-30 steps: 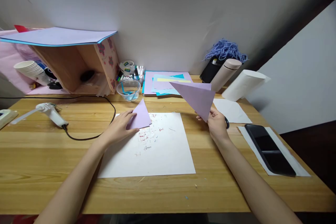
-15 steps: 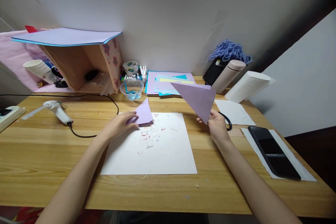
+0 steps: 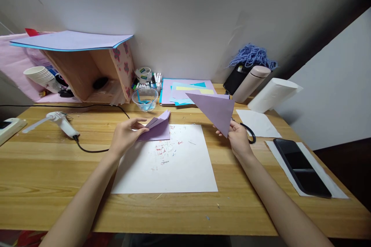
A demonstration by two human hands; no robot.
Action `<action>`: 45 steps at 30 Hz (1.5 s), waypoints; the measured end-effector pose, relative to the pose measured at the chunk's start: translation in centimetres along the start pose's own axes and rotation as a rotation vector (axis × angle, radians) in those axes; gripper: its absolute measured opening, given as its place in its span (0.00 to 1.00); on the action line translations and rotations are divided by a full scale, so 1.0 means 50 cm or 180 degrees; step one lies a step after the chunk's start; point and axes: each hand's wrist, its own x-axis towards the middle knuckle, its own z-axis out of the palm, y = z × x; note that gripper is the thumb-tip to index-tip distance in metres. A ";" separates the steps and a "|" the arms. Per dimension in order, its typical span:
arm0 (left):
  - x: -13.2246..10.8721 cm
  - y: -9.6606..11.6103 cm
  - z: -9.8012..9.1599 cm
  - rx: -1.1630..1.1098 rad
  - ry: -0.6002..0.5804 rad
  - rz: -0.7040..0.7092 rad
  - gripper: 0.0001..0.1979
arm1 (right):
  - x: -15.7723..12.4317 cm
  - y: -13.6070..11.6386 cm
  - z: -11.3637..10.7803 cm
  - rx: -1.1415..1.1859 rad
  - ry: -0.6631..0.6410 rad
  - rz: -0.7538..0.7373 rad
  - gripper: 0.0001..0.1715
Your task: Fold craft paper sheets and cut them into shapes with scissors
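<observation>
Near the top left of a marked white sheet (image 3: 185,170), my left hand (image 3: 127,133) pinches the edge of a folded purple paper piece (image 3: 158,133). Its upper layers are lifted and bent, while the lower layer lies on the sheet. On the right, my right hand (image 3: 239,137) is closed on the lower corner of a triangular purple paper (image 3: 216,110), held up off the table with one point toward the left. A black loop-shaped handle (image 3: 249,132) shows just behind that hand; the rest of it is hidden.
A glue gun (image 3: 63,123) with its cord lies left. Behind are an open box (image 3: 124,65), a clear plastic bowl (image 3: 145,100), markers (image 3: 156,81), stacked coloured paper (image 3: 166,92), a flask (image 3: 251,85) and a paper roll (image 3: 272,94). A phone (image 3: 301,168) lies right.
My left hand has lifted and bent the upper layers of the folded purple paper, which lay flatter before. My right hand and its triangle have shifted slightly left.
</observation>
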 end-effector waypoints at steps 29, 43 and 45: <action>-0.067 0.067 0.062 0.0709 0.1127 0.0350 0.21 | -0.063 -0.032 0.058 0.0343 -0.0572 0.0411 0.14; -0.070 0.069 0.137 -0.1372 -0.0467 -0.0596 0.20 | -0.127 -0.023 0.114 -0.0032 -0.0981 0.0450 0.15; -0.072 0.075 0.138 -0.1622 -0.0667 -0.0491 0.19 | -0.134 -0.013 0.122 -0.0096 -0.1119 0.0476 0.16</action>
